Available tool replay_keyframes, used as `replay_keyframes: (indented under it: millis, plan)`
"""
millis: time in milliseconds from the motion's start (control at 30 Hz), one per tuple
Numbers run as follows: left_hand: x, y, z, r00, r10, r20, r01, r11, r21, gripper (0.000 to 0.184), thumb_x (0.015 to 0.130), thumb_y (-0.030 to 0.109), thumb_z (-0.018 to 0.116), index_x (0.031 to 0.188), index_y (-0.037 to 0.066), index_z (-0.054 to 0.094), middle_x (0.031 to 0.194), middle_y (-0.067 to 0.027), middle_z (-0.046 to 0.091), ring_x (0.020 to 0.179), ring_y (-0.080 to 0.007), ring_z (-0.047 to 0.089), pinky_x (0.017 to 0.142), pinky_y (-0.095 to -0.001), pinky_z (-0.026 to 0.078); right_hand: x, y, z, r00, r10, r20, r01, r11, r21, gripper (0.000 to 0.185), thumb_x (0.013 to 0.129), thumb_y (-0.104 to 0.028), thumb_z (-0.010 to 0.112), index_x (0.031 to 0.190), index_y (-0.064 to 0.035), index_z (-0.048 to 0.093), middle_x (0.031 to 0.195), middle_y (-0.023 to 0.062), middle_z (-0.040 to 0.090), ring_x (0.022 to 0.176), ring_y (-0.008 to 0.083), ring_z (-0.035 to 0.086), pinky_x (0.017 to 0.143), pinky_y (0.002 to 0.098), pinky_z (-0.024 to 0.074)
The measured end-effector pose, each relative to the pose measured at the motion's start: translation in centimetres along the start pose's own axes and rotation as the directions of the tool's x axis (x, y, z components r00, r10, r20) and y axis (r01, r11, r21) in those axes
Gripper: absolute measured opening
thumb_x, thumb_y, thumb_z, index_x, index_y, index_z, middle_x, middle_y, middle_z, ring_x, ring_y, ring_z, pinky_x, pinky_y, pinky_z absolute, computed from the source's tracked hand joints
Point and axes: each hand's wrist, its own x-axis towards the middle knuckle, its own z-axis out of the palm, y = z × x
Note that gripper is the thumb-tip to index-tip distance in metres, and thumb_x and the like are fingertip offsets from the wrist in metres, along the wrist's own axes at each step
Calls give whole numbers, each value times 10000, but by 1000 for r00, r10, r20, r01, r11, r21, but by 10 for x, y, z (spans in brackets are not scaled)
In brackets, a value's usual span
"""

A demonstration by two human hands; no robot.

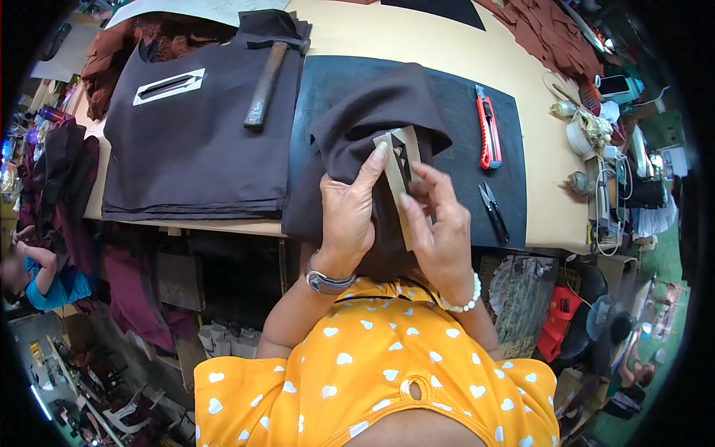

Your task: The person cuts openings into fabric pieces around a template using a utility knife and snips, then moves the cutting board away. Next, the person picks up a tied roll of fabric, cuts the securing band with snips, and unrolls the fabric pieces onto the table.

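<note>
A dark brown cloth (372, 108) is bunched up over the near edge of a dark mat (462, 201). On the cloth is a pale strip (394, 175) with a dark slit opening along its middle. My left hand (348, 212) grips the cloth and the strip's left edge, its thumb on top near the upper end. From the right, my right hand (439, 223) has its thumb on the strip's lower part and its curled fingers at the slit's right side. The cloth hides part of the left fingers.
Left of the mat lies a stack of dark cloth pieces (201, 156) with a hammer (267, 86) on top. A red cutter (487, 127) and small scissors (493, 212) lie on the mat's right. Cords and spools (585, 138) crowd the table's right edge. Another person (45, 276) is far left.
</note>
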Motion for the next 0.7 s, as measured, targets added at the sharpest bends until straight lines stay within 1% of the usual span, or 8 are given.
replay_keyframes:
  millis: [133,233,300,400,467,533,633,700]
  plan:
    - [5,3,2,997,39,-70,-37,999,25,213,817,40,644,1028,27,621,936,-58,658,813,-142,630,754,-263,509,-24,3,-10,982,181,50,-183,982,50,382,816,14,594,1179,-5,477,794,156,623,659,249,643,594,309,490]
    - [24,24,-8,986,3,-164,24,986,163,384,768,79,687,1123,5,559,1020,-88,626,897,-171,600,794,-278,483,-31,8,-30,988,113,110,-110,993,-30,457,804,30,599,1229,-19,438,785,152,625,637,250,640,578,310,486]
    - [59,36,-37,991,-37,-131,73,955,289,366,769,125,699,1087,-3,573,1019,-96,624,915,-167,594,815,-278,474,-33,10,-39,982,64,180,-49,995,-87,540,790,28,615,1282,-32,400,762,134,620,646,275,630,598,326,485]
    - [67,69,-19,994,-106,-11,106,977,186,355,782,260,698,1005,-6,623,859,-47,640,752,-141,601,700,-258,486,-31,12,-47,961,-19,278,67,984,-163,591,777,8,633,1311,-39,384,764,131,620,683,314,611,648,360,481]
    - [96,67,-41,983,-183,-9,165,860,483,349,787,272,693,992,-5,639,846,-42,650,758,-139,611,698,-251,488,-30,14,-49,953,-56,299,116,976,-187,592,779,2,633,1313,-42,382,761,130,622,682,312,610,653,366,480]
    - [101,75,-35,956,-284,74,198,811,551,283,772,226,710,919,-11,664,825,-65,670,714,-139,632,652,-232,500,-29,15,-50,945,-82,315,149,970,-192,579,780,-8,635,1304,-41,390,802,137,629,679,312,607,659,371,480]
    - [115,77,-27,942,-276,189,156,862,483,273,769,168,711,995,21,665,966,-62,670,886,-142,629,777,-250,495,-29,15,-53,948,-110,298,175,964,-201,527,778,-19,643,1259,-29,427,949,159,629,681,308,610,663,370,483]
    - [115,92,-18,996,-77,-34,84,931,356,213,750,75,706,950,11,671,933,-81,677,858,-156,637,810,-251,485,-27,15,-58,957,-147,250,207,950,-234,478,774,-16,652,1213,-16,461,1074,173,608,698,300,620,660,361,491]
